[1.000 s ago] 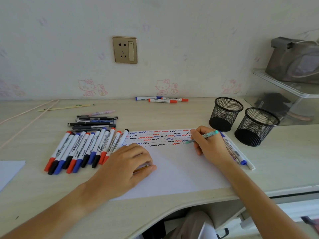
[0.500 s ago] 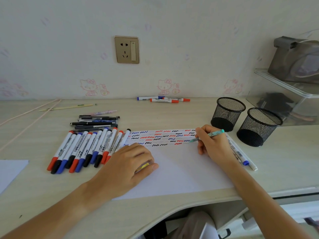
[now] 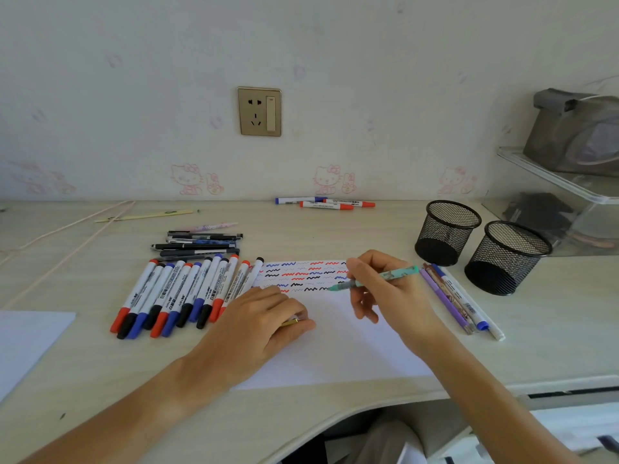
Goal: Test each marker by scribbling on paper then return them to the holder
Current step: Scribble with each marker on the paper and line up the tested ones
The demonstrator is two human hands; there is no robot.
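Nearest the desk edge (image 3: pixel 100 390), left hand (image 3: pixel 258 324) flat over the paper (image 3: pixel 335 349), fingers curled round a small yellow piece, likely a cap; hard to tell. Just beyond, right hand (image 3: pixel 388 293) pinching a teal pen (image 3: pixel 378 277), tip down at the end of the lowest scribble row (image 3: pixel 301 276). Several rows of red, blue and black squiggles filling the sheet's top strip, the lower part blank. Left of the sheet, a row of about 10 capped markers (image 3: pixel 181 293), dark pens (image 3: pixel 197 244) stacked behind. Right of the writing hand, a few more pens (image 3: pixel 452 299) lying side by side. Farther back, 2 mesh holders (image 3: pixel 447 231), both with nothing standing in them, and 3 markers (image 3: pixel 325 203) by the wall. Judging from this: testing well advanced, possibly near its end; returning to holders not yet begun.
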